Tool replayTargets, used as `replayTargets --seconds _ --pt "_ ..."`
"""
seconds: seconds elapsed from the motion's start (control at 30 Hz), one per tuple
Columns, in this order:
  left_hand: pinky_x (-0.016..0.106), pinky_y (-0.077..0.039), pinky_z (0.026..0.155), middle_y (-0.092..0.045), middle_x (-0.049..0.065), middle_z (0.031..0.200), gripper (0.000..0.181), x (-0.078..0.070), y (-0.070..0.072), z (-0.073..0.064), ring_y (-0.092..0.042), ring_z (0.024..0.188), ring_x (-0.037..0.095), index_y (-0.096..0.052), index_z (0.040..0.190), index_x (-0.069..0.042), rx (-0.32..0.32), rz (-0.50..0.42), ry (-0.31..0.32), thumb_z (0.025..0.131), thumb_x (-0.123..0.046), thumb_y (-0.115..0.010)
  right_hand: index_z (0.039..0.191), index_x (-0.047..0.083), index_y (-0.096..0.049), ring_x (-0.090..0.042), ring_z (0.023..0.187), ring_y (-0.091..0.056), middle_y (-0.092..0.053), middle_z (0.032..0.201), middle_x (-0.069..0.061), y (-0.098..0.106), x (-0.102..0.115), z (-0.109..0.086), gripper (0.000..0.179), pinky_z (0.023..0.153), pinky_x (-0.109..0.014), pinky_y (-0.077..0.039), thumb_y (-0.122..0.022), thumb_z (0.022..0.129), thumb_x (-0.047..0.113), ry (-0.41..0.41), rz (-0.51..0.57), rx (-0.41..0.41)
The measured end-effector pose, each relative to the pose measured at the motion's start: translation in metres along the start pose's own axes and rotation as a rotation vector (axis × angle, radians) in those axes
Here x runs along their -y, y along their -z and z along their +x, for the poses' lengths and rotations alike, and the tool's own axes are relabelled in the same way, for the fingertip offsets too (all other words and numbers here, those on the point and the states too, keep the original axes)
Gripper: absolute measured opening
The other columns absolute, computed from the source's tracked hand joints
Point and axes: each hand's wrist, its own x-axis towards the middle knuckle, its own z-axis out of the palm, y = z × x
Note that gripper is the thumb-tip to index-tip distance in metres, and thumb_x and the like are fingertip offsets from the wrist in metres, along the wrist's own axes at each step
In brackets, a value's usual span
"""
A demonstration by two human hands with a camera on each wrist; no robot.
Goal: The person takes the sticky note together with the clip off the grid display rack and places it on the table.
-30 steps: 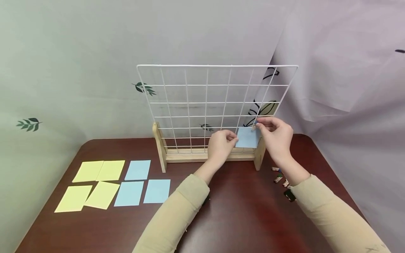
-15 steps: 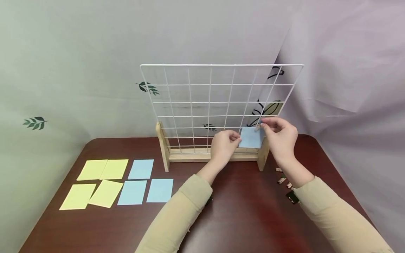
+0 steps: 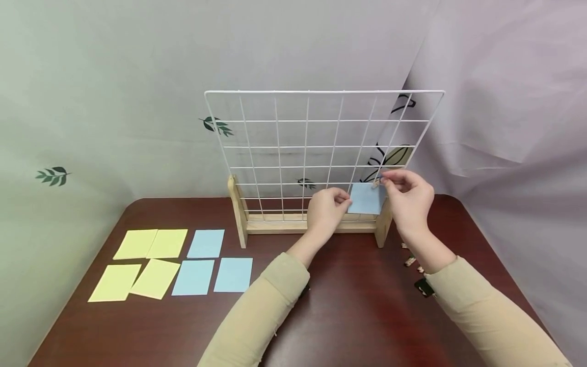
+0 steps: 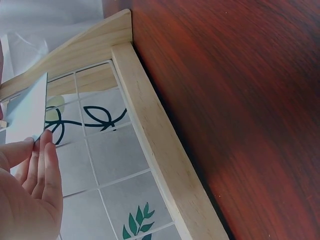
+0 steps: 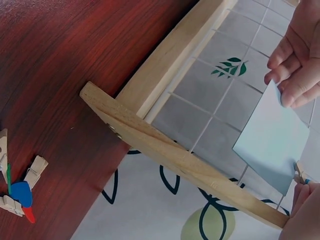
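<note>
A blue square of paper [image 3: 366, 199] is held upright at the lower right of a white wire grid [image 3: 257, 121], which stands in a wooden base [image 3: 270, 227]. My left hand [image 3: 324, 214] pinches the paper's left edge near its lower corner. At the paper's upper right corner, my right hand [image 3: 412, 201] pinches a small wooden clothespin [image 5: 300, 171]. In the right wrist view the clothespin touches the paper's edge; whether it grips a wire there cannot be told. The left wrist view has the left thumb and fingers on the paper [image 4: 27, 112].
Several yellow papers [image 3: 114, 282] and 3 blue papers [image 3: 192, 278] lie on the dark red table [image 3: 348, 316] at the left. Several loose clothespins [image 5: 35, 172], some with coloured pieces, lie at the right, partly behind the right forearm in the head view. Patterned cloth hangs behind.
The head view has shifted slightly, so everything appears farther right. Both hands keep their hold on the paper and the clothespin, with almost no movement against the grid.
</note>
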Motion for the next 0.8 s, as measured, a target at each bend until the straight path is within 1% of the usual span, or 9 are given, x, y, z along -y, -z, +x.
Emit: replayTargets --seconds 0.23,0.33,0.43,0.53,0.6,0.7,0.8 --pt "0.017 -0.055 0.068 -0.082 0.001 0.093 0.010 -0.001 -0.001 0.001 -0.075 0.079 0.013 -0.082 0.101 -0.011 0.001 -0.001 0.004 0.097 -0.020 -0.079 0.099 -0.006 -0.080 0.010 0.064 -0.063 -0.068 0.077 0.032 0.001 -0.005 0.002 0.010 0.063 -0.004 -0.049 -0.073 0.092 -0.008 0.034 -0.029 0.007" --pt "0.017 -0.055 0.068 -0.082 0.001 0.093 0.010 -0.001 0.000 0.001 -0.075 0.080 0.013 -0.082 0.101 -0.011 0.002 0.002 0.007 0.098 -0.020 -0.079 0.099 -0.007 -0.079 0.011 0.064 -0.062 -0.066 0.076 0.035 0.000 -0.005 0.002 0.010 0.064 -0.004 -0.049 -0.073 0.092 -0.009 0.035 -0.037 0.004" --pt "0.017 -0.055 0.068 -0.082 0.001 0.093 0.010 -0.001 0.000 0.001 -0.075 0.080 0.013 -0.082 0.101 -0.011 0.001 0.005 0.003 0.098 -0.020 -0.078 0.097 -0.008 -0.078 0.010 0.064 -0.062 -0.067 0.076 0.035 -0.002 -0.001 0.002 0.009 0.063 -0.005 -0.049 -0.071 0.092 -0.012 0.026 -0.022 -0.002" --pt "0.018 -0.055 0.068 -0.082 0.002 0.093 0.010 -0.001 0.001 0.002 -0.075 0.080 0.014 -0.082 0.101 -0.011 0.006 -0.001 0.002 0.098 -0.019 -0.078 0.094 -0.010 -0.076 0.006 0.066 -0.063 -0.069 0.075 0.030 -0.003 0.003 0.003 0.009 0.064 -0.007 -0.051 -0.069 0.092 -0.014 -0.009 0.043 -0.030" --pt "0.018 -0.055 0.069 -0.082 0.002 0.093 0.010 -0.002 0.001 0.002 -0.075 0.080 0.014 -0.082 0.101 -0.010 0.010 -0.002 0.005 0.098 -0.019 -0.078 0.091 -0.007 -0.075 0.004 0.068 -0.065 -0.071 0.075 0.024 -0.004 0.005 0.004 0.010 0.066 -0.008 -0.053 -0.069 0.092 -0.015 -0.045 0.109 -0.052" --pt "0.018 -0.055 0.069 -0.081 0.002 0.093 0.010 -0.002 0.000 0.002 -0.074 0.081 0.014 -0.082 0.101 -0.011 0.013 -0.003 0.016 0.098 -0.019 -0.078 0.086 0.002 -0.073 0.001 0.072 -0.067 -0.071 0.075 0.017 -0.004 0.008 0.005 0.018 0.068 -0.009 -0.055 -0.071 0.091 -0.015 -0.097 0.180 -0.070" --pt "0.017 -0.055 0.068 -0.081 0.002 0.093 0.010 -0.002 0.000 0.001 -0.074 0.082 0.014 -0.082 0.101 -0.010 0.019 -0.011 0.025 0.098 -0.019 -0.078 0.083 0.011 -0.071 0.001 0.072 -0.067 -0.071 0.077 0.015 -0.001 0.008 0.006 0.026 0.068 -0.009 -0.055 -0.071 0.091 -0.014 -0.125 0.185 -0.061"
